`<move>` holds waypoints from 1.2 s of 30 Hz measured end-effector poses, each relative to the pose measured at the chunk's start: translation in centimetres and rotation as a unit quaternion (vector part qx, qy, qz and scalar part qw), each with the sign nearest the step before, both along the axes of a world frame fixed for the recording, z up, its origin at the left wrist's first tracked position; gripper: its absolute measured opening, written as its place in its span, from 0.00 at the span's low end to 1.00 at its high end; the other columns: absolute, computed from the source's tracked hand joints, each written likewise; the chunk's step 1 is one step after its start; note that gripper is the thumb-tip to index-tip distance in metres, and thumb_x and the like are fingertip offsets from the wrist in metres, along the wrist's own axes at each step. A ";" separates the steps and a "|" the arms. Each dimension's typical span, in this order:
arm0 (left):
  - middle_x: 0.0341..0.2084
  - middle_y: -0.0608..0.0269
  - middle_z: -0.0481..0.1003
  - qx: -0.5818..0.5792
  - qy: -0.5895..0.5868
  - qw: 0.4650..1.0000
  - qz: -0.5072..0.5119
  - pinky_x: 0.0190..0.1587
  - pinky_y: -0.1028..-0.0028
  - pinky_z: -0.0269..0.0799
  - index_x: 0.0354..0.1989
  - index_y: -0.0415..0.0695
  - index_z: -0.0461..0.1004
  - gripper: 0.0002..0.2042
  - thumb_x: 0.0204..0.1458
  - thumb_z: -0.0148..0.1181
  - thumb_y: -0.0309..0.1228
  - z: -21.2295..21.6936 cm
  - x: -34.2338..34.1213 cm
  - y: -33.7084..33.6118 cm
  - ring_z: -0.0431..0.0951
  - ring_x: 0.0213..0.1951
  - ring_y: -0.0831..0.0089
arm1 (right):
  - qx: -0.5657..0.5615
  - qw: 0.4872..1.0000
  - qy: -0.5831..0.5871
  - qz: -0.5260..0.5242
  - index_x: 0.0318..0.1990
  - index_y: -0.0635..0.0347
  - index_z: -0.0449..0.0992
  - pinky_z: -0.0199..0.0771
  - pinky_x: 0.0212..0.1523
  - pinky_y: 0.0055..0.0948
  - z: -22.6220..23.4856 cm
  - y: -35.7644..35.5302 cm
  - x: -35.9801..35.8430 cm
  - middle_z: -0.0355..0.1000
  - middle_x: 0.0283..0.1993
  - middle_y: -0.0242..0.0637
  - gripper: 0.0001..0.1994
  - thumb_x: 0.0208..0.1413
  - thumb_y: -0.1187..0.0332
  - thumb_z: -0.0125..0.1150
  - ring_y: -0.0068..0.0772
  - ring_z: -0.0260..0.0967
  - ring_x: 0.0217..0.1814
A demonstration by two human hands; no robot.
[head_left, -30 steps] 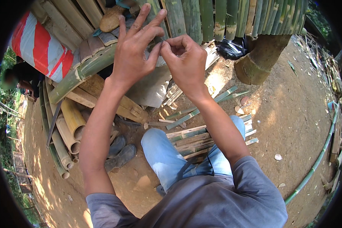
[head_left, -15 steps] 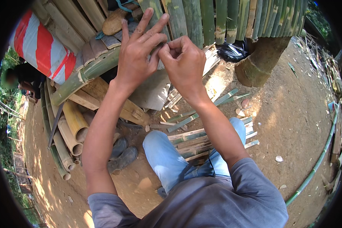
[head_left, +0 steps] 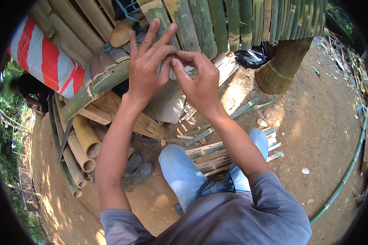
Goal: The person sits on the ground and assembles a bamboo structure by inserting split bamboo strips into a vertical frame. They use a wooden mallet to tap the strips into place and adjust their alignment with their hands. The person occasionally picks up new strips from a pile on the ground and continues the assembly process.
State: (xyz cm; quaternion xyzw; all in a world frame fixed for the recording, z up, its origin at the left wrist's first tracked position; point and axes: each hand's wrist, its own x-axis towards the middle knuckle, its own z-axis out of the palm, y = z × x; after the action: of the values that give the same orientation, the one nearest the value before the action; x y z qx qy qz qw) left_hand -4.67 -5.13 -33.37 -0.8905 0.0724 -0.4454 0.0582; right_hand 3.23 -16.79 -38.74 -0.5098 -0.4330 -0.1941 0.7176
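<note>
Green bamboo slats [head_left: 205, 28] spread from about eleven round to two o'clock of the hands and are the nearest thing to them, with cut bamboo tubes [head_left: 82, 134] near half past seven and split strips [head_left: 210, 155] at five. The left hand [head_left: 148, 69] fans its outer fingers, thumb and forefinger bent; the right hand [head_left: 200, 77] curls loosely, fingertips against it, and whether either pinches anything I cannot tell.
</note>
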 end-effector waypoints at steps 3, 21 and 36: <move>0.61 0.63 0.70 0.004 -0.001 1.000 0.002 0.66 0.41 0.43 0.32 0.44 0.75 0.07 0.46 0.60 0.19 0.0 0.0 0.0 0.54 0.71 0.58 | 0.027 0.999 0.012 0.027 0.36 0.67 0.76 0.71 0.35 0.36 -0.5 0.2 0.2 0.75 0.31 0.44 0.06 0.51 0.75 0.64 0.44 0.73 0.33; 0.61 0.71 0.70 -0.018 -0.012 1.000 -0.007 0.67 0.39 0.41 0.31 0.49 0.75 0.07 0.46 0.62 0.21 0.1 0.2 -0.1 0.56 0.70 0.64 | 0.043 0.998 -0.037 -0.016 0.35 0.67 0.76 0.72 0.34 0.35 -0.5 0.6 0.8 0.75 0.31 0.45 0.06 0.48 0.78 0.65 0.45 0.73 0.33; 0.53 0.54 0.76 0.014 -0.014 0.999 -0.047 0.67 0.57 0.54 0.37 0.41 0.78 0.08 0.50 0.64 0.17 -0.7 0.6 -0.1 0.65 0.65 0.62 | -0.092 0.754 0.650 -0.019 0.39 0.63 0.75 0.75 0.33 0.27 -35.1 -12.7 7.7 0.73 0.30 0.36 0.07 0.61 0.69 0.53 0.27 0.72 0.31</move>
State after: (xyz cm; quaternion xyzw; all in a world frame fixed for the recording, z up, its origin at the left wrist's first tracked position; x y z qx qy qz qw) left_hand -4.04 -5.22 -34.09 -0.8790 0.1198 -0.4587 0.0511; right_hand 10.94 -29.48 -73.84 -0.5847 0.1324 0.2112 0.7721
